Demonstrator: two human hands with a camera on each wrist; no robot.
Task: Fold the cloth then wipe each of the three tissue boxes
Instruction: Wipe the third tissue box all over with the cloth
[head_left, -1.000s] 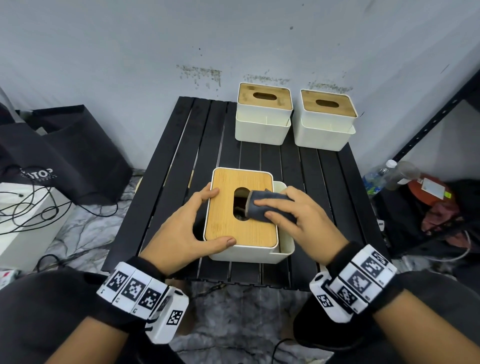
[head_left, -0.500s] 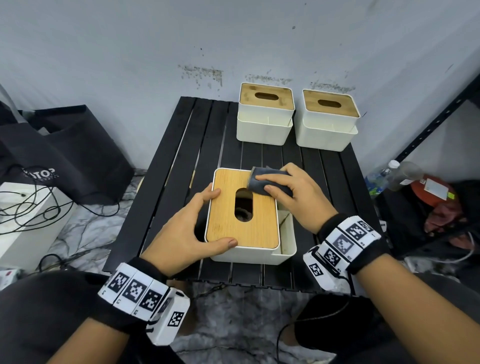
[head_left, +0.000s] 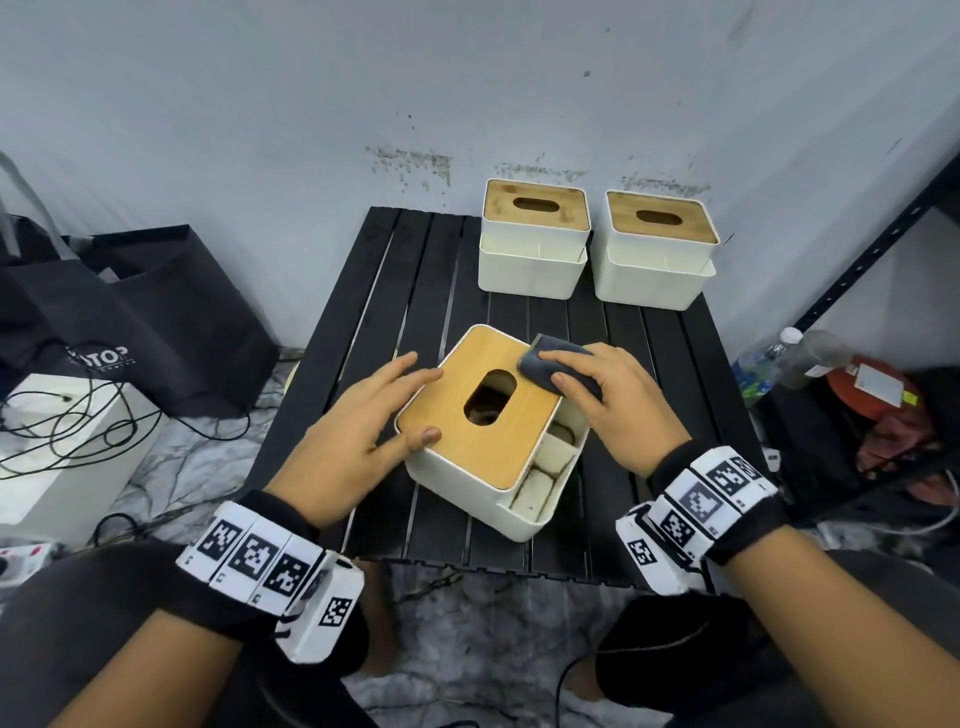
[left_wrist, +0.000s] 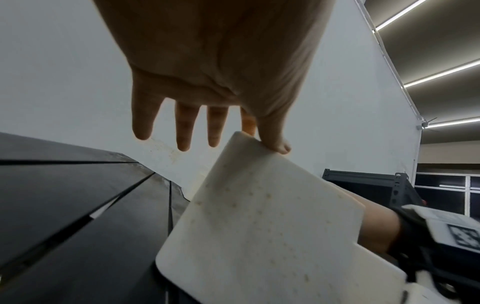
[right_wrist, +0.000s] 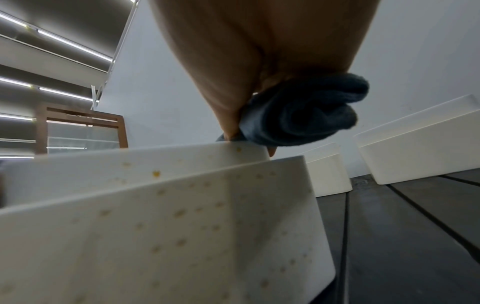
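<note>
Cloth (head_left: 558, 366), dark blue-grey and folded into a thick pad, lies on the far right corner of the bamboo lid (head_left: 480, 410) of the nearest tissue box (head_left: 467, 480), pinned there under the right hand (head_left: 613, 400). The right fingers (head_left: 563, 358) press down across the top of the pad and, in the right wrist view, the thumb side pinches the bundled folds (right_wrist: 298, 115). The left hand (head_left: 353, 441) is released: its fingers (head_left: 400, 371) lie straight along the near left side of the box and the thumb tip touches the lid's edge, steadying without clasping.

The box sits turned at an angle on the slatted black surface (head_left: 415, 270), one open side compartment (head_left: 545, 467) exposed. The two other tissue boxes (head_left: 535, 260) (head_left: 657, 270) stand side by side at the back, well apart from the hands.

Judged handling: the cloth looks soft and limp, likely to unfold unless held across its folds. The box appears light, rigid plastic with a smooth lid, so it would probably slide or swivel under a wiping stroke; bracing the white side walls seems the surest hold. Yellowish specks dot those walls (right_wrist: 182, 226).
</note>
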